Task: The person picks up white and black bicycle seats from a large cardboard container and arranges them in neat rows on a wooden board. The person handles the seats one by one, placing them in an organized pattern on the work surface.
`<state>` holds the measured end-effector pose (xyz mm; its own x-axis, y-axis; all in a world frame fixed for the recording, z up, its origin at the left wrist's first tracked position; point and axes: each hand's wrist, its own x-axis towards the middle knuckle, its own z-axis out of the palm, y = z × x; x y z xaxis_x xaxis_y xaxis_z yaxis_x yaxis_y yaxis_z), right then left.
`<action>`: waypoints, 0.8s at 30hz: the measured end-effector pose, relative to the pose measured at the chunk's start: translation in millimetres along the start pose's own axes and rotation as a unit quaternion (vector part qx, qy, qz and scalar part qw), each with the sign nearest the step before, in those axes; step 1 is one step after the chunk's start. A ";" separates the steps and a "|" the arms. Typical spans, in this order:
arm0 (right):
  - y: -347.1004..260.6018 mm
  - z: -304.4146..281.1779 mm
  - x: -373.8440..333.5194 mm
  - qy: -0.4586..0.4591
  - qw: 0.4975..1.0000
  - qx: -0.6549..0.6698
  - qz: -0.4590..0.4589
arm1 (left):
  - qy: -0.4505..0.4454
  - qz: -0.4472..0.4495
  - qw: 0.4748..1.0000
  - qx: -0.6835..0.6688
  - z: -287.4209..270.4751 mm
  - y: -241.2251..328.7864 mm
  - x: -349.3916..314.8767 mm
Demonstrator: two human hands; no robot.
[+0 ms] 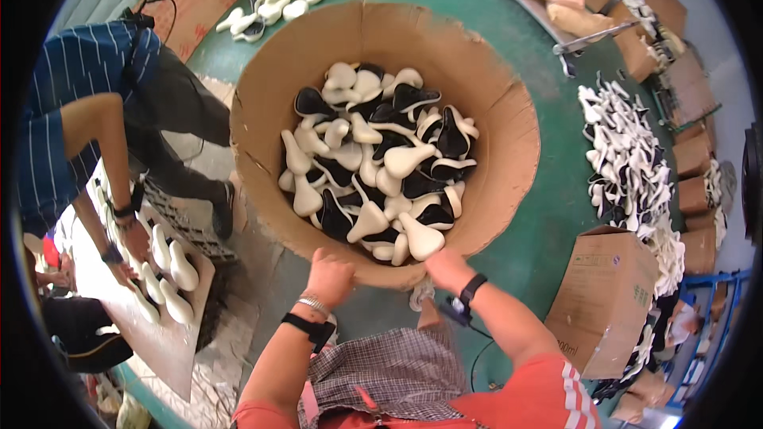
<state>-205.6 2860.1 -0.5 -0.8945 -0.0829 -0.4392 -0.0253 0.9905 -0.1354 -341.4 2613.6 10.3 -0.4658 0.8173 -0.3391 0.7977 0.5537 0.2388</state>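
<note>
Now both hands, left [330,276] & right [447,268], grip closed on the near rim of the cardboard drum [509,111]. Black & cream saddle-shaped pieces [381,167] lie piled just beyond the grip. Risk: thin rim could buckle or tear if pulled hard, tipping the drum.

L hand [330,276] fingers: I can't see them, curled over the drum rim [381,274].
R hand [449,268] fingers: same, hidden behind rim.
Lower saddles [373,159]: buried under top layer, count unclear.
Co-worker [75,111]: head cut off by pic edge.
Far saddle pile [628,159]: too small, blurred twd rim.
</note>
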 end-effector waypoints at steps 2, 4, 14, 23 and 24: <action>-4.1 12.8 -20.9 0.015 0.996 0.004 -0.093 | -0.026 -0.004 1.000 0.005 19.1 -6.2 -13.2; -4.2 6.5 -26.1 0.017 0.984 0.074 -0.160 | -0.011 -0.040 0.999 -0.022 13.9 -7.9 -24.9; 178.1 69.4 151.5 -0.152 0.827 0.524 -0.133 | -0.111 -0.260 0.809 -0.515 -51.0 -4.4 209.4; 483.9 141.6 277.5 0.046 0.828 0.486 0.276 | 0.236 -0.143 0.909 -0.314 132.4 118.1 439.1; 464.9 142.7 282.1 0.047 0.766 0.590 0.250 | 0.239 -0.134 0.934 -0.228 144.0 108.0 445.5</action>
<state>-406.0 3281.5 -314.1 -0.6897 0.3379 -0.6405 0.7033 0.1022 -0.7035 -407.6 3014.7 -246.1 -0.8306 0.5563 -0.0230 0.4321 0.6702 0.6035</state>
